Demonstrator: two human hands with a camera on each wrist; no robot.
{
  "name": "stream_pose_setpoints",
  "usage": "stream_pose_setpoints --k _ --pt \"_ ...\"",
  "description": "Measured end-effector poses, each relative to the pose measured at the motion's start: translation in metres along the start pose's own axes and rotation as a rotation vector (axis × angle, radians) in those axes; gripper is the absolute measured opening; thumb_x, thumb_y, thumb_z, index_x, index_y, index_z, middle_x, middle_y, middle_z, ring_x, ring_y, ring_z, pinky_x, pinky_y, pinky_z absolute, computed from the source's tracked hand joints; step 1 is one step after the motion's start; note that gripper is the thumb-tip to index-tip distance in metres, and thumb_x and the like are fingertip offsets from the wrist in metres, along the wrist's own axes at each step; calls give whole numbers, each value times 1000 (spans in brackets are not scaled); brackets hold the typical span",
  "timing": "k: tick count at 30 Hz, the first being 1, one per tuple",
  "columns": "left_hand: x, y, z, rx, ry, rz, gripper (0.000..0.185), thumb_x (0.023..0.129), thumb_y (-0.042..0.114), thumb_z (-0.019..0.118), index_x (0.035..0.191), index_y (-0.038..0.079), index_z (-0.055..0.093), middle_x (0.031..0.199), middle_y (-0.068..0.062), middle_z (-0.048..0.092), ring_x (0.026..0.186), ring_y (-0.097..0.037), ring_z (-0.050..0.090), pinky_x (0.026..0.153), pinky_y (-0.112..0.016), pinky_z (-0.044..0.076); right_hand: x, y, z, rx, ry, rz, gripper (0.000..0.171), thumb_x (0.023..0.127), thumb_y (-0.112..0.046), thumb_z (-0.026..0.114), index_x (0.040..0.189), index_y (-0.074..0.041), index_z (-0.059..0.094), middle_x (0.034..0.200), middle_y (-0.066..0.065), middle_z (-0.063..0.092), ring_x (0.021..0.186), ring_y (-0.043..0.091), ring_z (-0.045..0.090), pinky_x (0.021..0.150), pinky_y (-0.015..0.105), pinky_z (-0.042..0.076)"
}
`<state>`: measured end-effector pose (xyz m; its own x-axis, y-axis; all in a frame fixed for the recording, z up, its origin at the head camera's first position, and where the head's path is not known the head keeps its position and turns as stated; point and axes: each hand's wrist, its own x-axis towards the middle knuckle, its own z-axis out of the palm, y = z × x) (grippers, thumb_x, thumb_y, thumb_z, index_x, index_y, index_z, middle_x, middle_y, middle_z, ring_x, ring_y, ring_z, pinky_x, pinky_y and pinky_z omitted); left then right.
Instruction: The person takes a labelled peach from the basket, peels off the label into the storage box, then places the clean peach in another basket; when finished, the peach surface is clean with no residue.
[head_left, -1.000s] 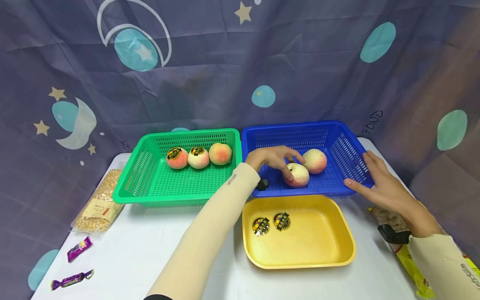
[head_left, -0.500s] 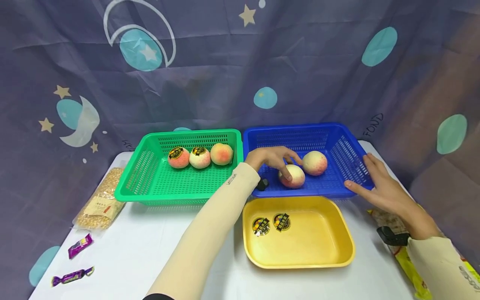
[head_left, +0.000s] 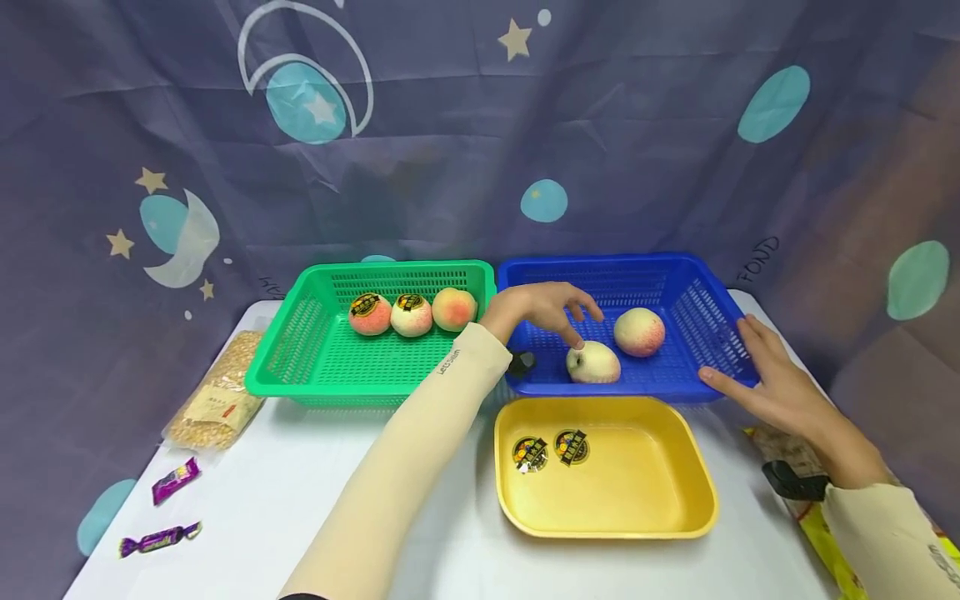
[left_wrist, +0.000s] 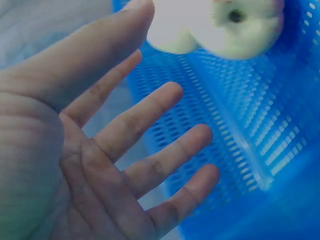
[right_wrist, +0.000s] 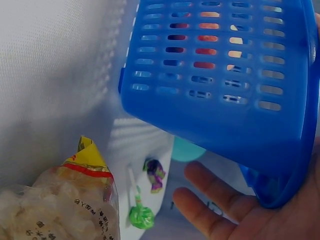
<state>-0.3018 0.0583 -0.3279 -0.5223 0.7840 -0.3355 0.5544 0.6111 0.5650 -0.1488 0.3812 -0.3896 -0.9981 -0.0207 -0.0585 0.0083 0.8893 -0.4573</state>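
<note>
The left hand (head_left: 552, 307) now stands looser over the nearer peach (head_left: 597, 365), which is turned since a moment ago; it seems to be letting go. Its fingers are spread, pinching nothing; thumb contact is unclear. The peach lies at seven o'clock inside the blue basket (head_left: 678, 364), rounded, creamy, faintly pink toward four o'clock, dark stem hollow at nine. The right hand (head_left: 776, 385), fingers loose, rests on the rim at four o'clock

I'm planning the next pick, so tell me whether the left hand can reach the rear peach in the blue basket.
Probably yes. The left hand is open over the blue basket, and nothing covers the rear peach; the nearer peach leaves its top free.
</note>
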Motion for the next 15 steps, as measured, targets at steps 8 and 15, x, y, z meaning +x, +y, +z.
stream_pose_setpoints --k 8,15 --pt "-57 -10 -6 -11 162 127 49 96 32 71 143 25 59 147 5 58 139 -15 50 114 -35 44 1 2 2 13 -1 -5 108 97 -59 55 161 -7 -16 166 26 -22 144 67 7 95 87 22" --pt "-133 -40 3 -70 447 71 47 97 41 68 141 29 60 147 7 57 130 -24 55 112 -47 44 0 2 1 24 30 -37 106 98 -54 57 161 -2 -11 166 30 -16 146 65 0 104 86 11"
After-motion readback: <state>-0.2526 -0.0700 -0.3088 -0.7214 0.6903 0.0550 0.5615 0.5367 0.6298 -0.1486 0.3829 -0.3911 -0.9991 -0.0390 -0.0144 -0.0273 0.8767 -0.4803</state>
